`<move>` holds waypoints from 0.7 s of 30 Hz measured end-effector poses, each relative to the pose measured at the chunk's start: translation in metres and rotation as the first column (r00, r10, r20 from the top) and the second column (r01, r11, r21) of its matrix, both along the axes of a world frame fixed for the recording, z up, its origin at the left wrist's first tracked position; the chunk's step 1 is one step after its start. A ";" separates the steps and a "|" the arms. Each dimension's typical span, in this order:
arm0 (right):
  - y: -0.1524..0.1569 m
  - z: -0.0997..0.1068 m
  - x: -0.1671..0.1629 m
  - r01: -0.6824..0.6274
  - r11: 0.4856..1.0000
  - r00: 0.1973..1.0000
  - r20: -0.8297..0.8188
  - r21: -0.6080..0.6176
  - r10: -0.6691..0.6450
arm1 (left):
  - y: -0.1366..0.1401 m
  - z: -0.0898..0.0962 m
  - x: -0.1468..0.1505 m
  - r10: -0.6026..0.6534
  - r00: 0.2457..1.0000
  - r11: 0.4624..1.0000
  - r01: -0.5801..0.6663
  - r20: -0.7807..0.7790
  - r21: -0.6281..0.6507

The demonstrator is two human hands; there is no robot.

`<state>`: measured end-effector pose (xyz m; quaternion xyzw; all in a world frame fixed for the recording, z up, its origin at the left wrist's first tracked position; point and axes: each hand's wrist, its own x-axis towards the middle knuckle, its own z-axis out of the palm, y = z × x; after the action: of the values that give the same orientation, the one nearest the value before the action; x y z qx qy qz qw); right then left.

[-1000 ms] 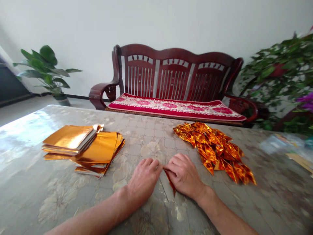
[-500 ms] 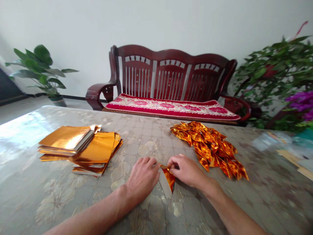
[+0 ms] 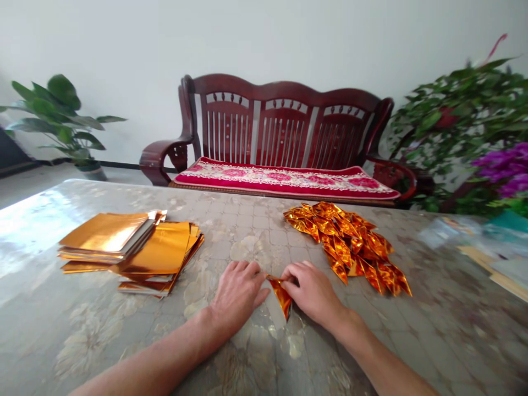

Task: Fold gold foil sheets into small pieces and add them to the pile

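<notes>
Between my hands, on the table, is a partly folded sheet of gold foil paper [image 3: 282, 301], its shiny orange face and pale grey back both showing. My left hand [image 3: 240, 289] has its fingers curled onto the paper's left edge. From the right, my right hand [image 3: 309, 289] pinches the upper right part of the same sheet between thumb and fingers. Stacks of flat gold foil paper [image 3: 154, 250] lie to the left. Beyond my right hand is a heap of folded foil pieces [image 3: 346, 242], pointed and creased.
The table [image 3: 231, 352] has a patterned, glossy cover. Clear plastic bags [image 3: 449, 231] and tan strips [image 3: 490, 269] lie at its right edge. A wooden bench [image 3: 284, 121] with a red cushion stands behind, with plants [image 3: 61, 121] on both sides.
The view has shifted slightly. Less of the sheet's grey back shows beside the orange fold, and my left thumb now lies extended along it. Both hands still hold the sheet.
</notes>
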<state>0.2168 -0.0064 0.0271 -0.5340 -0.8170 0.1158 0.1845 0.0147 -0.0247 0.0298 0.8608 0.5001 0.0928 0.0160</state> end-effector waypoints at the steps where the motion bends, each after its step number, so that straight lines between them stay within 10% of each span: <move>1: -0.002 -0.001 0.000 -0.010 1.000 1.000 0.000 0.027 0.010 | 0.000 0.000 0.000 0.001 1.000 1.000 -0.001 0.006 0.003; 21: 0.000 -0.009 0.014 -0.297 0.939 0.954 0.009 0.174 0.300 | 0.003 -0.001 -0.003 -0.008 1.000 1.000 0.008 0.013 0.014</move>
<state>0.2304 -0.0066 0.0179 -0.3851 -0.8937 0.0754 0.2176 0.0114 -0.0216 0.0287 0.8623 0.4958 0.1020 0.0136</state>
